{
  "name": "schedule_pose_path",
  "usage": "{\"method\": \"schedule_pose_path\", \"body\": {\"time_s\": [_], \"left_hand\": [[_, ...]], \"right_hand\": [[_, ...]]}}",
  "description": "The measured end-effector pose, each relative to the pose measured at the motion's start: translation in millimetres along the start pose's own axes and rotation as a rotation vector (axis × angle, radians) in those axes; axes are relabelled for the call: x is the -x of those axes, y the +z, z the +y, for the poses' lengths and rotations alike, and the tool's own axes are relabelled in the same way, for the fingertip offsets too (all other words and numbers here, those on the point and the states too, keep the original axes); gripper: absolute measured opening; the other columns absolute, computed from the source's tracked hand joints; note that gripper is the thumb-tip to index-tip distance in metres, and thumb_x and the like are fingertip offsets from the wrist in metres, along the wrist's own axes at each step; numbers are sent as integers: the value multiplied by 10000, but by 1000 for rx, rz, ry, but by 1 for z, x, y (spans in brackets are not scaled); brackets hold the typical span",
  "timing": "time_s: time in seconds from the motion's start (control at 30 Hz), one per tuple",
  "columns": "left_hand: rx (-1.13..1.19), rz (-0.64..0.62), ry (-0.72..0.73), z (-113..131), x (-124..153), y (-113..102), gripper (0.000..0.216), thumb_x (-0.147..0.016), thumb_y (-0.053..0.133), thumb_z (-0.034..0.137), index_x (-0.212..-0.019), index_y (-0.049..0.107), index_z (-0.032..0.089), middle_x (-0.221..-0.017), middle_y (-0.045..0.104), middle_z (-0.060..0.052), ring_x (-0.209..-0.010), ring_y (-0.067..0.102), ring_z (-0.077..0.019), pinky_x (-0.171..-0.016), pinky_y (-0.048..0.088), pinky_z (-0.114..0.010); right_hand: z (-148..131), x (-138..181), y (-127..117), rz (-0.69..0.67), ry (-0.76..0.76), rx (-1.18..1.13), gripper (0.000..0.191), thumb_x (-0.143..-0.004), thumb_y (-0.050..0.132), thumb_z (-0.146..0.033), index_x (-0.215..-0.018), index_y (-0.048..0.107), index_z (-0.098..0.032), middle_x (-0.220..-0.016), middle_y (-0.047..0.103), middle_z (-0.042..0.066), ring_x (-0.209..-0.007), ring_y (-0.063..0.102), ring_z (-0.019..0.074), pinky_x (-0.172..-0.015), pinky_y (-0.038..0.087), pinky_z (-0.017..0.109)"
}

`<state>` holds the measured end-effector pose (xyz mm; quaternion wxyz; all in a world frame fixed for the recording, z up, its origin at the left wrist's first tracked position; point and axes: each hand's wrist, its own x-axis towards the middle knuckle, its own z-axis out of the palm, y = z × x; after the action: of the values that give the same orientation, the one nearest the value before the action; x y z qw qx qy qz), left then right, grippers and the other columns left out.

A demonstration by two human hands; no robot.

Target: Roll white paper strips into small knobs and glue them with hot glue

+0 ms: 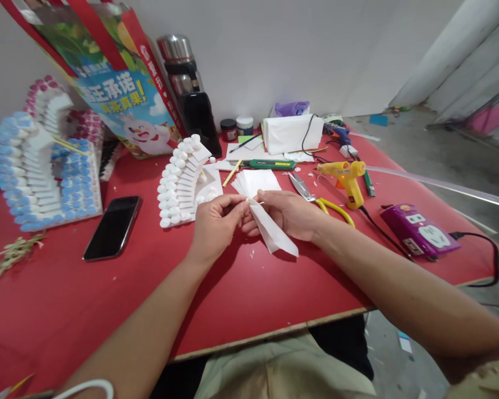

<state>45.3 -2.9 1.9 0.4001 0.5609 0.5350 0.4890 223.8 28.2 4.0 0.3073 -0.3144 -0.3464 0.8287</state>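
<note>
Paper strip (pixel 274 234): light, thin, probably creases easily; hold it near the top end.
Left hand (pixel 217 220): your fingertips pinch that end.
Right hand (pixel 290 213): clamped on it too.

hands: left (pixel 216 219) and right (pixel 289 213) pinch a white paper strip (pixel 272 230) | beside: scissors (pixel 316 197), glue gun (pixel 347 177)

Three stair models at left: white stair model (pixel 182 185), blue stair model (pixel 37 177), pink stair model (pixel 52 102). Two small jars (pixel 228 129) at upper centre. One each: smartphone (pixel 113 227), yellow glue gun (pixel 349 180), scissors (pixel 316 197), purple power strip (pixel 418 230), folded paper strip (pixel 274 233), green utility knife (pixel 272 164), printed bag (pixel 125 105) and steel thermos (pixel 183 72).
</note>
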Motion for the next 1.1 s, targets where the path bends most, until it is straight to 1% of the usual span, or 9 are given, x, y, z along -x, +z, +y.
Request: {"method": "schedule_pose_path", "body": {"time_s": [0.17, 0.27, 0.37, 0.53, 0.63, 0.77, 1.0, 1.03, 1.1], "left_hand": [[14, 1, -48, -1, -1, -1, 161, -806, 791, 327, -867, 792, 178, -566, 627, 16, -469, 499, -88, -439, 401, -206], [12, -9, -56, 0, 0, 0, 169, -811, 784, 333, -873, 797, 176, -610, 677, -7, -473, 532, -98, -424, 406, -203], [32, -21, -47, 0, 1, 1, 165, -812, 784, 324, -873, 800, 171, -676, 723, -30, -511, 582, -108, -447, 449, -203], [62, -64, -81, 0, 3, 1, 193, -807, 785, 350, -883, 806, 174, -709, 734, -39, -465, 529, -95, -347, 375, -197], [68, -71, -96, 1, 4, 1, 192, -803, 790, 352, -874, 807, 175, -713, 734, -39, -461, 517, -92, -334, 366, -196], [47, -78, -95, 3, 6, 4, 166, -813, 773, 325, -862, 806, 170, -694, 734, -37, -461, 532, -96, -354, 377, -199], [79, -55, -109, 3, 6, 6, 133, -767, 801, 281, -829, 804, 163, -594, 680, -7, -464, 526, -86, -434, 414, -198], [89, -53, -118, 4, 6, 6, 138, -761, 808, 280, -826, 803, 159, -602, 687, -11, -465, 528, -84, -440, 416, -199], [104, -46, -130, 5, 5, 5, 147, -757, 815, 285, -822, 800, 154, -619, 700, -20, -468, 536, -85, -443, 414, -201]], "right_hand": [[1, 2, 1, 74, -32, -14, 91, -939, 646, -208, -877, 617, -148, -760, 749, 74, -590, 702, 175, -666, 637, 360], [1, 3, 1, 109, -42, 18, 130, -875, 722, -189, -843, 598, -166, -732, 749, 59, -567, 697, 165, -616, 628, 319], [2, 1, 0, 114, -32, -2, 138, -864, 732, -218, -844, 606, -168, -735, 753, 67, -575, 700, 167, -624, 634, 330], [1, 0, -1, 142, -38, 21, 160, -792, 744, -145, -800, 587, -169, -703, 747, 58, -561, 702, 157, -612, 622, 295], [1, 2, 0, 135, -47, 67, 154, -781, 751, -167, -813, 600, -159, -699, 745, 62, -560, 707, 164, -581, 604, 281], [4, 3, 2, 167, -145, 195, 155, -770, 730, -207, -795, 579, -179, -664, 719, 34, -539, 687, 172, -548, 585, 307], [14, 3, 5, 345, -486, 800, 102, -817, 654, -172, -795, 566, -218, -657, 640, -25, -556, 628, 131, -519, 457, 255], [14, 3, 5, 349, -494, 807, 106, -823, 660, -177, -795, 566, -218, -666, 642, -21, -566, 627, 133, -528, 462, 258], [11, 4, 6, 303, -442, 683, 121, -844, 677, -205, -814, 561, -218, -695, 663, -7, -587, 654, 154, -559, 513, 283]]}}
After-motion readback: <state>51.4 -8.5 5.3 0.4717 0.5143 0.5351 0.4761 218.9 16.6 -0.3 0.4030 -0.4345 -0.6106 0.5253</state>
